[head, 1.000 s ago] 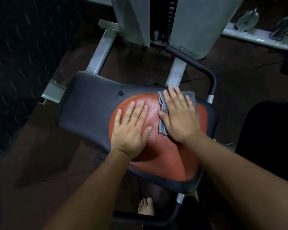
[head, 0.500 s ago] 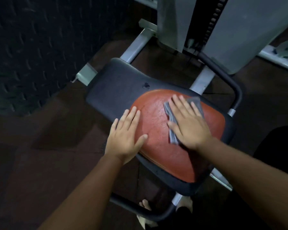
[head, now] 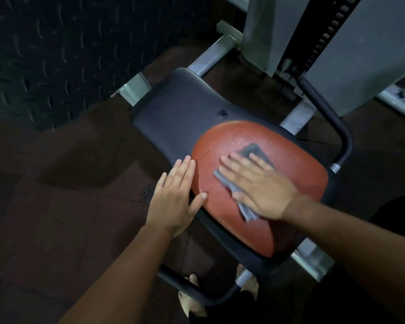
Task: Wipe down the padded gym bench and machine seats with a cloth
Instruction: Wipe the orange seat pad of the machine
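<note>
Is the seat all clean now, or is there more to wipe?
Not yet. Done: the red pad looks damp and speckled beside the cloth, so part of it seems wiped. In hand: the right hand presses the cloth flat on that pad while the left hand rests at its edge. Left: the black seat part, where a dark splotch shows.

Lighting is dim; the floor and frame corners fall near black. The grey machine panels read brightest. Speckled glare marks the red seat pad. The right hand is motion-blurred at the fingers, and its forearm shadows the pad's near end.
</note>
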`<state>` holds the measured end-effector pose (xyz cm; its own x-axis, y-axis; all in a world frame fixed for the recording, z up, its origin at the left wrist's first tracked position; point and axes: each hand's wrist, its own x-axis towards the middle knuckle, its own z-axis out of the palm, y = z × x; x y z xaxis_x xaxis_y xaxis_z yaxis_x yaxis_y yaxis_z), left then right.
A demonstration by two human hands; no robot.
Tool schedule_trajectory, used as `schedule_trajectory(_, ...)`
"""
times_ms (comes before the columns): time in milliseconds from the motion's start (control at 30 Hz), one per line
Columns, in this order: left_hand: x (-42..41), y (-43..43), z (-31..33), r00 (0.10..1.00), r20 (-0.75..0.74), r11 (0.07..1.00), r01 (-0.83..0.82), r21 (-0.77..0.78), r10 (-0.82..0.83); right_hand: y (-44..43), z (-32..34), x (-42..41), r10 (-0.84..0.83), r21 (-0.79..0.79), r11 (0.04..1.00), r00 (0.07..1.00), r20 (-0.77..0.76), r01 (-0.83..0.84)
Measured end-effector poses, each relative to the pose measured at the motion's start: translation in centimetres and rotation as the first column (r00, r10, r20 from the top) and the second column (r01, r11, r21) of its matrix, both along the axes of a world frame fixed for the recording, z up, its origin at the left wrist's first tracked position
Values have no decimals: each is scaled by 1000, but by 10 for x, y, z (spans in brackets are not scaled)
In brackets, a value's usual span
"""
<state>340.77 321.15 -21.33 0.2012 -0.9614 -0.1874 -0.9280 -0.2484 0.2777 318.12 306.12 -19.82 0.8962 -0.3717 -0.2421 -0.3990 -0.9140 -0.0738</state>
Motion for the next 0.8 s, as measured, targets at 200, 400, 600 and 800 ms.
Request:
schedule_trajectory(200,2,9,-3,1000,-19,1000,9,12,-9,-39,9,84,-430,-5,901,896,110,433)
schedule_trajectory(400,0,15,-8,998,-56,1000,-2,-9,2,35,0,43,45,-57,997,999,13,-45)
schedule_trajectory(600,-3,17,-8,992,-121,999,-31,-16,29,-30,11,66,-75,-65,995,996,55,79)
schedule_trajectory(800,-14,27,-7,982,-163,994,-100,-48,91,1,5,77,-102,-88,990,992,76,109)
